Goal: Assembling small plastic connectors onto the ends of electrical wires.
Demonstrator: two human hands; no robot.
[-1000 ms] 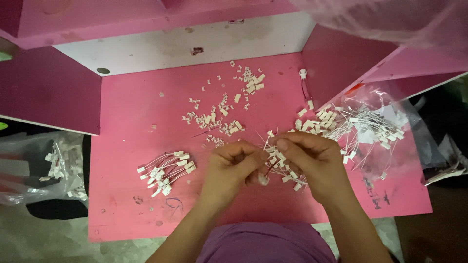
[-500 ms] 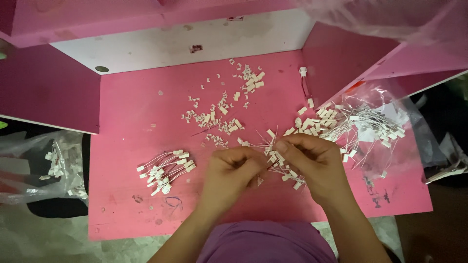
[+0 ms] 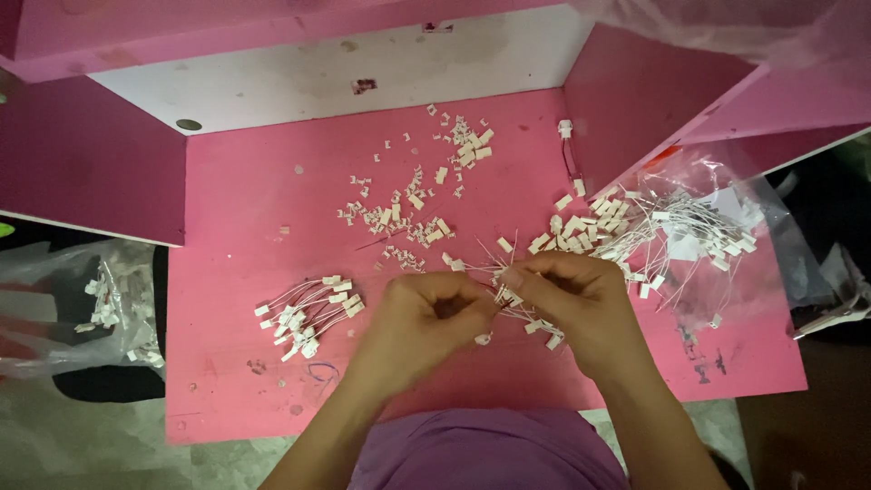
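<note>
while the left hand (image 3: 426,318) and right hand (image 3: 572,304) meet low on the pink bench (image 3: 245,227), their fingers pinch thin white-plugged wires (image 3: 513,299); farther off lie loose white plastic connectors (image 3: 408,218).

Clear plastic bag (image 3: 109,313) at left, purple shirt (image 3: 490,449) below, white back panel (image 3: 299,82).

Dim, soft overhead light, slight blur
</note>
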